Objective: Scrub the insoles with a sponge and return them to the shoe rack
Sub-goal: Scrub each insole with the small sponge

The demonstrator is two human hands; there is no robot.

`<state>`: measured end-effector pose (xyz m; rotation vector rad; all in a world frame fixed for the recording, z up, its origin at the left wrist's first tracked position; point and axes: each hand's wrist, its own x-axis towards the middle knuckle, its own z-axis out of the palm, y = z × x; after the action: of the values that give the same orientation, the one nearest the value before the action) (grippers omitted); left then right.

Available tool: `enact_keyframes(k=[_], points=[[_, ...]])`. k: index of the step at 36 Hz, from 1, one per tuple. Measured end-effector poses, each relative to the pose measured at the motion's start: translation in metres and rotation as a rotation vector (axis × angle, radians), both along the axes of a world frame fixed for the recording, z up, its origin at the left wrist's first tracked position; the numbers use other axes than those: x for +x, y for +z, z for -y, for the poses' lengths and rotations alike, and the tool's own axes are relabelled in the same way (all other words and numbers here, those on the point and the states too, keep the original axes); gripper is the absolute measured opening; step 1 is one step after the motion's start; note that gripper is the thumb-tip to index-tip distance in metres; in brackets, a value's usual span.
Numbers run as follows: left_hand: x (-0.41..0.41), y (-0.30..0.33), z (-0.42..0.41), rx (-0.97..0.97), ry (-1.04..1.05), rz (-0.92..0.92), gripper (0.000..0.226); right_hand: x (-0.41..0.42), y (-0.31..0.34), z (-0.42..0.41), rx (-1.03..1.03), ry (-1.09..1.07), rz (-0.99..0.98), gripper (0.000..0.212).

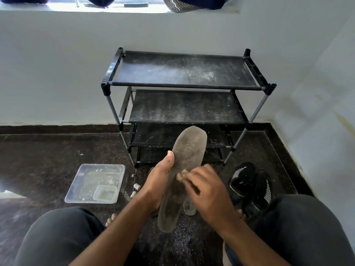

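A long grey insole (189, 148) stands tilted in front of me, toe end up. My left hand (157, 179) grips it along its left edge, thumb lying on its face. My right hand (206, 189) pinches a small tan sponge (181, 174) and presses it against the middle of the insole. A second grey insole (189, 207) lies on the floor behind the held one, mostly hidden. The black shoe rack (184, 87) stands against the wall ahead, its dusty shelves bare.
A clear plastic tray (82, 189) with a small tub (105, 192) in it sits on the dark floor at left. A pair of black shoes (249, 187) lies at right by my knee. White walls close off the back and right.
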<state>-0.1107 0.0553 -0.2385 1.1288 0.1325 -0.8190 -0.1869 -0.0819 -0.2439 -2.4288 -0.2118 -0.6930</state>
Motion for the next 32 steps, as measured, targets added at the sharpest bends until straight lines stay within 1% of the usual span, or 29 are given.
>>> enact_keyframes(k=[2, 3, 5, 8, 9, 11, 14, 16, 18, 21, 22, 23, 26, 28, 30, 32], points=[[0.000, 0.003, 0.000, -0.005, 0.004, -0.013, 0.073, 0.000, -0.001, -0.003, -0.017, 0.097, -0.022, 0.013], [0.000, 0.004, 0.000, -0.010, 0.010, -0.022, 0.073, 0.002, -0.001, 0.000, -0.015, 0.094, -0.024, 0.015], [0.000, 0.002, 0.000, -0.037, 0.024, -0.042, 0.074, 0.007, 0.002, 0.010, 0.019, -0.006, -0.013, 0.018], [0.001, 0.003, -0.001, -0.036, 0.026, -0.035, 0.069, 0.012, 0.008, 0.027, 0.093, -0.229, 0.015, 0.012], [0.000, 0.005, 0.000, -0.044, 0.023, -0.036, 0.068, 0.012, 0.008, 0.028, 0.097, -0.261, 0.017, 0.012], [0.000, 0.009, 0.000, -0.062, 0.028, -0.056, 0.070, 0.009, 0.006, 0.020, 0.058, -0.209, 0.028, 0.010], [0.001, 0.009, 0.001, -0.116, 0.019, -0.119, 0.078, 0.001, 0.000, 0.000, 0.011, 0.018, -0.010, 0.009], [0.001, 0.008, 0.002, -0.101, 0.015, -0.117, 0.078, 0.001, -0.001, -0.002, 0.010, 0.089, -0.020, 0.010], [0.000, 0.006, 0.001, -0.104, 0.024, -0.129, 0.077, 0.003, 0.000, 0.003, 0.012, 0.047, -0.012, 0.010], [0.001, 0.005, 0.001, -0.091, 0.038, -0.123, 0.075, 0.008, 0.002, 0.011, 0.059, -0.121, 0.017, 0.012], [0.001, 0.005, 0.001, -0.095, 0.042, -0.126, 0.076, 0.008, 0.001, 0.011, 0.062, -0.143, 0.017, 0.012], [0.001, 0.007, 0.000, -0.104, 0.047, -0.137, 0.077, 0.006, 0.001, 0.008, 0.056, -0.126, 0.012, 0.011], [0.000, 0.008, 0.002, -0.125, 0.026, -0.166, 0.082, -0.002, -0.003, -0.007, 0.039, 0.061, -0.046, 0.011], [0.000, 0.009, 0.002, -0.108, 0.029, -0.153, 0.081, -0.003, -0.003, -0.009, 0.022, 0.109, -0.060, 0.013], [0.000, 0.008, 0.001, -0.086, 0.041, -0.133, 0.078, 0.001, 0.000, -0.001, 0.031, 0.046, -0.043, 0.013], [-0.001, 0.009, 0.001, -0.079, 0.050, -0.128, 0.076, 0.006, 0.003, 0.010, 0.054, -0.098, -0.012, 0.011]])
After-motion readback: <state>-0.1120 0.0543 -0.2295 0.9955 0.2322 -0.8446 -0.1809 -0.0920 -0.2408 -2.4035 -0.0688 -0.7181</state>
